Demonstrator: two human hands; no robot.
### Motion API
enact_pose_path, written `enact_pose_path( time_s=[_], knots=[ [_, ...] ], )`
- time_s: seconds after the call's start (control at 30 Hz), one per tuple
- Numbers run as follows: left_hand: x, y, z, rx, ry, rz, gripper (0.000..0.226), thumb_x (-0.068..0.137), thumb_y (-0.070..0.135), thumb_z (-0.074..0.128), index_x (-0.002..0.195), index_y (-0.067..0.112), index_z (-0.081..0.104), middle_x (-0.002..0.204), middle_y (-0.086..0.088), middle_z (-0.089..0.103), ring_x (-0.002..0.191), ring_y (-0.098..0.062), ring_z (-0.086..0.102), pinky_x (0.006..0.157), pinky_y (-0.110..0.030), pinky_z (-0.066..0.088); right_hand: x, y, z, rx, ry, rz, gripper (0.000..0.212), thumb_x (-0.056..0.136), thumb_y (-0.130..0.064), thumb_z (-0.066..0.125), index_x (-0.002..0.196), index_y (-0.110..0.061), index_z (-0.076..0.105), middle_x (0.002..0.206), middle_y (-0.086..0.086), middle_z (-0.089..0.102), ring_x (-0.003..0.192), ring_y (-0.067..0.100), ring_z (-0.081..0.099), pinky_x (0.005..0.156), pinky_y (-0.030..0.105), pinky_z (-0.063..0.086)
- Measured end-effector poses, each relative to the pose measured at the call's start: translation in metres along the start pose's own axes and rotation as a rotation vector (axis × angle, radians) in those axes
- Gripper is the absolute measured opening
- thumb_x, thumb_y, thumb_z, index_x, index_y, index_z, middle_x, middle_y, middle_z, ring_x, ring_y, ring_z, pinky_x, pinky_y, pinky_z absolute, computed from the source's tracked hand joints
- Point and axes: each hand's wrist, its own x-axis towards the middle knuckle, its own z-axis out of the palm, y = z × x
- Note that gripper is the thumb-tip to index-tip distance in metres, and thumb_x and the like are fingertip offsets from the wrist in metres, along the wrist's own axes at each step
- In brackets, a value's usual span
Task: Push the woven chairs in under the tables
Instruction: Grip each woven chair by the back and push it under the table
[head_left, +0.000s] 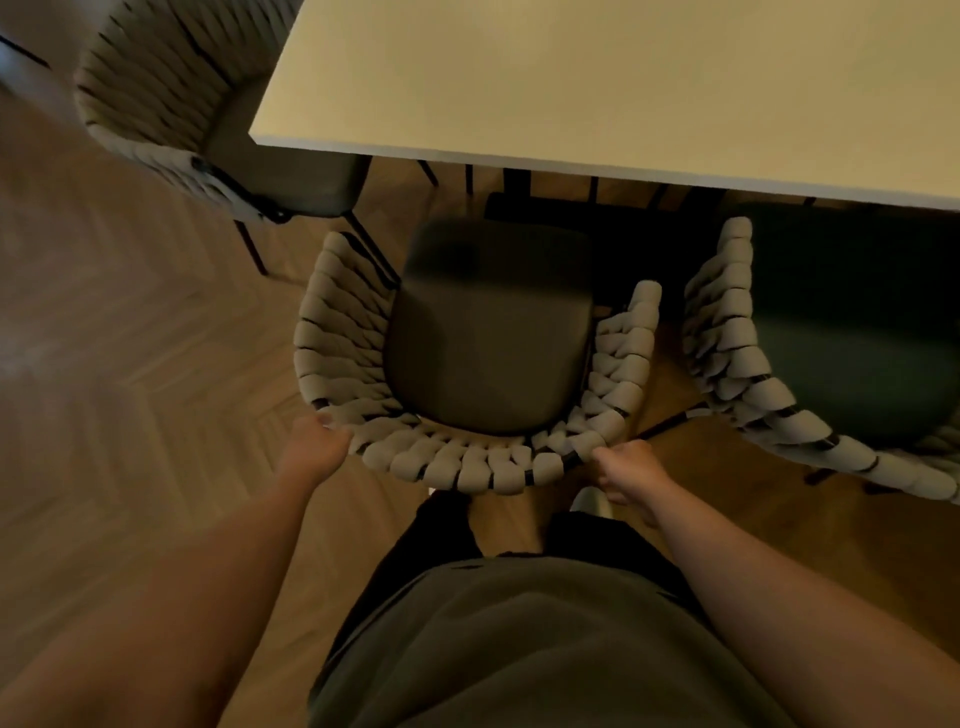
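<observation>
While the picture is dim and smeared, mostly toward its upper half, several things come through only in part. The pale counter (597, 88) runs off the top and right edges, and the dark legs in the shadow beneath it cannot be sorted out. A second woven chair (727, 338) at the right is cut by the frame, its seat lost in shadow under the counter's edge. A third woven chair (156, 78) stands at the counter's left corner, its seat partly under the top. The person's feet are largely hidden behind the backrest.

Both bare forearms reach forward and down from the bottom corners toward the middle woven chair (467, 467), which stands on the herringbone floor (130, 312) directly in front of the person. Its dark seat cushion (493, 353) lies almost wholly out in the open, the blurred front edge close to the counter's near side.

The left hand (317, 452) grips the left rear curve of the woven backrest, fingers (324, 418) curled over the rim. The right hand (631, 470) grips the right rear curve, knuckles up, its fingers (605, 457) clamped round the rim with their tips hidden beneath the weave.
</observation>
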Motion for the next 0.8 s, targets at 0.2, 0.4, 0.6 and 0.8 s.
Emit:
enact_pose_path(
  time_s=[0.2, 0.4, 0.6, 0.8],
  knots=[
    [0.083, -0.003, -0.029, -0.071, -0.009, -0.144, 0.036, 0.099, 0.032, 0.052, 0.119, 0.004, 0.061, 0.117, -0.016, 0.061, 0.1, -0.035, 0.057, 0.085, -0.044, 0.05, 0.022, -0.011, 0.047, 0.163, 0.131, 0.11, 0.052, 0.095, -0.035, 0.059, 0.138, -0.008, 0.046, 0.128, 0.012, 0.055, 0.111, 0.033, 0.058, 0.097, 0.054, 0.054],
    [0.15, -0.006, -0.039, -0.209, -0.044, -0.216, 0.052, 0.094, 0.037, 0.066, 0.13, 0.002, 0.054, 0.125, -0.019, 0.061, 0.106, -0.037, 0.061, 0.081, -0.042, 0.048, 0.02, -0.036, 0.071, 0.193, 0.343, 0.189, 0.022, 0.1, -0.021, 0.056, 0.115, -0.006, 0.051, 0.112, 0.015, 0.056, 0.111, 0.033, 0.056, 0.101, 0.048, 0.048],
    [0.187, -0.014, -0.018, -0.418, -0.086, -0.293, 0.05, 0.09, 0.025, 0.074, 0.133, 0.007, 0.055, 0.118, -0.01, 0.063, 0.093, -0.026, 0.063, 0.09, -0.044, 0.055, 0.069, -0.024, 0.07, 0.529, 0.454, 0.282, 0.069, 0.089, -0.028, 0.075, 0.146, -0.006, 0.041, 0.14, 0.016, 0.054, 0.122, 0.036, 0.056, 0.1, 0.05, 0.052],
    [0.207, -0.027, 0.002, -0.625, -0.048, -0.318, 0.051, 0.085, 0.021, 0.08, 0.131, 0.019, 0.059, 0.117, -0.007, 0.069, 0.099, -0.028, 0.069, 0.083, -0.046, 0.059, 0.11, -0.008, 0.062, 0.717, 0.492, 0.316, 0.069, 0.075, -0.026, 0.087, 0.131, -0.006, 0.053, 0.122, 0.014, 0.063, 0.106, 0.034, 0.065, 0.091, 0.053, 0.057]
  ],
)
